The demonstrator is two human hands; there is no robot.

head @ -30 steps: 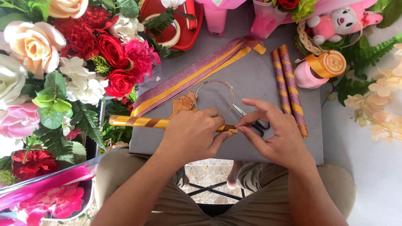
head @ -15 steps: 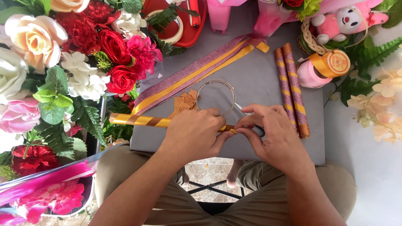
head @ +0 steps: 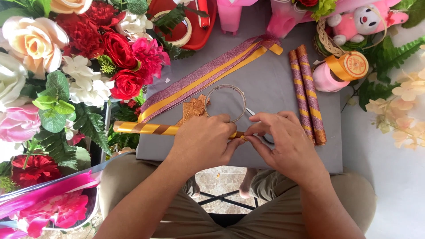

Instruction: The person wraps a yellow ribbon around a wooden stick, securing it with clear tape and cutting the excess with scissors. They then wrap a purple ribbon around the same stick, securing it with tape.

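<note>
Gold-striped stick (head: 146,129) between left hand (head: 201,144), right hand (head: 285,144)

1. Board (head: 283,88) on lap, centre frame.
2. Stick (head: 146,129) at board's left edge, btwn both hands.
3. Ring (head: 225,102) above hands.
4. Two sticks (head: 307,97) right.
5. Flowers (head: 66,66) upper left.

Gold and brown spiral stripes wind along the wrapped stick (head: 146,129). Two rolled sticks (head: 307,93) carry glittery mauve with gold bands. The long ribbons (head: 208,76) run glitter pink beside plain yellow, on a grey board (head: 274,79). Red roses (head: 119,48), white blossoms (head: 84,82), a pink ribbon spool (head: 326,76), khaki trousers (head: 265,221).
</note>
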